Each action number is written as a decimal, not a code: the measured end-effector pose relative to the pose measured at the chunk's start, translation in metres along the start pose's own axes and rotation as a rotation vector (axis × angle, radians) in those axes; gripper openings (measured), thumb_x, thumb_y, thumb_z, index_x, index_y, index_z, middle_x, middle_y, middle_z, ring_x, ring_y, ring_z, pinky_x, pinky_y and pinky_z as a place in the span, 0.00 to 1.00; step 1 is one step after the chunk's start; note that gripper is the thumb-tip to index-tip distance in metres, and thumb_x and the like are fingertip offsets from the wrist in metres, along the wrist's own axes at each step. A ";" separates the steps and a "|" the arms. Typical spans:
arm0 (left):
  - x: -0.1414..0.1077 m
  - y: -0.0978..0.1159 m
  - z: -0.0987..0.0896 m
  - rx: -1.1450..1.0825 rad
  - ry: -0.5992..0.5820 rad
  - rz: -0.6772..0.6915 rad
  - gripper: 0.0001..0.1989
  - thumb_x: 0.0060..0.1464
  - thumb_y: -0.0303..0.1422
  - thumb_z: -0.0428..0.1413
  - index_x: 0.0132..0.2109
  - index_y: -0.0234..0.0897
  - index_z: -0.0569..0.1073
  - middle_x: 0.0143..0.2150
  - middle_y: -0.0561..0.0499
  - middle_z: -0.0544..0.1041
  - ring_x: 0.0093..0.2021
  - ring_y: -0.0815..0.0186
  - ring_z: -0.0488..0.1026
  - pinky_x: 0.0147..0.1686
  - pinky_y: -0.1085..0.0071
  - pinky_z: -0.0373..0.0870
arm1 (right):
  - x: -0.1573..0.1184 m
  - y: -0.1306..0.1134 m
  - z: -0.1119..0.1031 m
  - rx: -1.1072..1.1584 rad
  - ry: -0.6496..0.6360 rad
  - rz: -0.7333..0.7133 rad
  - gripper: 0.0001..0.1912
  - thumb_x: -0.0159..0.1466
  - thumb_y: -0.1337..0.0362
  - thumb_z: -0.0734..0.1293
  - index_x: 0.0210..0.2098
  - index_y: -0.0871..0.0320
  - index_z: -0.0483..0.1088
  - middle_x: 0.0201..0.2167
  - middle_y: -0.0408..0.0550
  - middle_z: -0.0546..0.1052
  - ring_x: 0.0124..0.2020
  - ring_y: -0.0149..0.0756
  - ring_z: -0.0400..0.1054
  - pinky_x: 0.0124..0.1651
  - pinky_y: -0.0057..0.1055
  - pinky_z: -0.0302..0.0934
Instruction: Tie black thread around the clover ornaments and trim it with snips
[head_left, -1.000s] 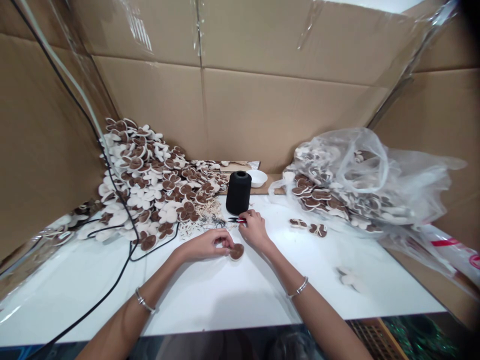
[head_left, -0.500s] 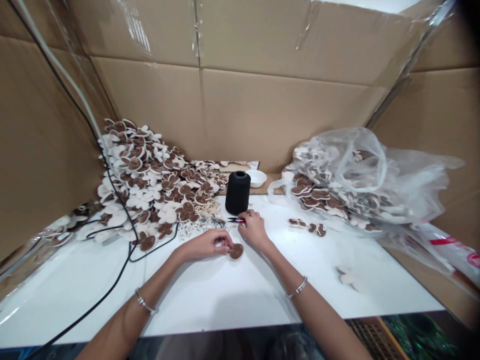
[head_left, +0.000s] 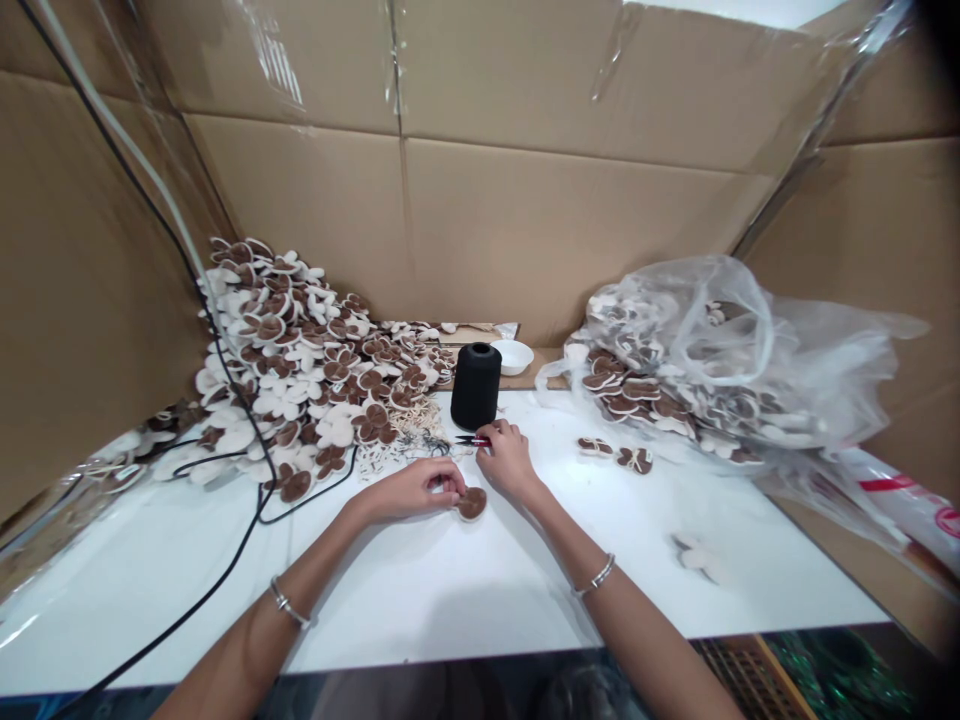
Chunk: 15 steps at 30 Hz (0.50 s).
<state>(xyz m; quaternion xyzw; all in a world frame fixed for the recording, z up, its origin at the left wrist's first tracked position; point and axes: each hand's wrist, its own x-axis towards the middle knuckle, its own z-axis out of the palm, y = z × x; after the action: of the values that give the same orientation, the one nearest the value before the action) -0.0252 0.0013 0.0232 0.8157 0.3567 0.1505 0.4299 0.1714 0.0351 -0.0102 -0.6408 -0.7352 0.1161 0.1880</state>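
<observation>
My left hand [head_left: 424, 487] is closed on the left edge of a brown piece with a pale rim [head_left: 472, 503], low over the white table. My right hand [head_left: 508, 458] has its fingers wrapped round small red-handled snips [head_left: 474, 441], whose dark tips point left. Directly behind the snips stands a black cone of thread [head_left: 476, 386]. Left of it lie pale scraps [head_left: 397, 437] and a big heap of brown and white flower-shaped pieces [head_left: 300, 350].
A white bowl [head_left: 513, 357] sits behind the cone. Two brown pieces [head_left: 634, 459] and a white piece [head_left: 697, 556] lie to the right. A clear plastic bag [head_left: 739, 350] holds more pieces. Black cable [head_left: 247, 530] crosses the left side. Cardboard walls [head_left: 525, 220] surround the table.
</observation>
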 end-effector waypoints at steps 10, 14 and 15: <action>0.000 0.002 0.000 -0.009 -0.002 -0.001 0.11 0.57 0.37 0.52 0.42 0.37 0.75 0.38 0.50 0.74 0.37 0.64 0.67 0.37 0.71 0.61 | -0.001 0.001 0.001 -0.004 0.006 -0.006 0.14 0.59 0.69 0.63 0.44 0.54 0.72 0.48 0.51 0.70 0.49 0.44 0.60 0.50 0.37 0.50; 0.000 0.003 -0.001 -0.008 -0.001 -0.002 0.11 0.57 0.37 0.52 0.41 0.37 0.75 0.38 0.49 0.74 0.37 0.64 0.67 0.37 0.71 0.61 | -0.001 0.001 0.001 -0.006 0.015 -0.014 0.15 0.58 0.68 0.63 0.44 0.54 0.72 0.48 0.51 0.70 0.49 0.45 0.60 0.49 0.38 0.51; 0.000 0.003 0.000 -0.008 -0.002 -0.002 0.11 0.57 0.38 0.52 0.41 0.37 0.75 0.38 0.49 0.74 0.37 0.64 0.67 0.37 0.71 0.61 | -0.001 0.001 0.001 -0.010 0.016 -0.014 0.15 0.58 0.68 0.63 0.44 0.54 0.72 0.48 0.51 0.70 0.49 0.45 0.60 0.49 0.38 0.51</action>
<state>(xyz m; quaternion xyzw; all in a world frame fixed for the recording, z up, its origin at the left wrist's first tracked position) -0.0245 0.0004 0.0255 0.8137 0.3566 0.1507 0.4336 0.1717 0.0343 -0.0116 -0.6376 -0.7387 0.1060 0.1915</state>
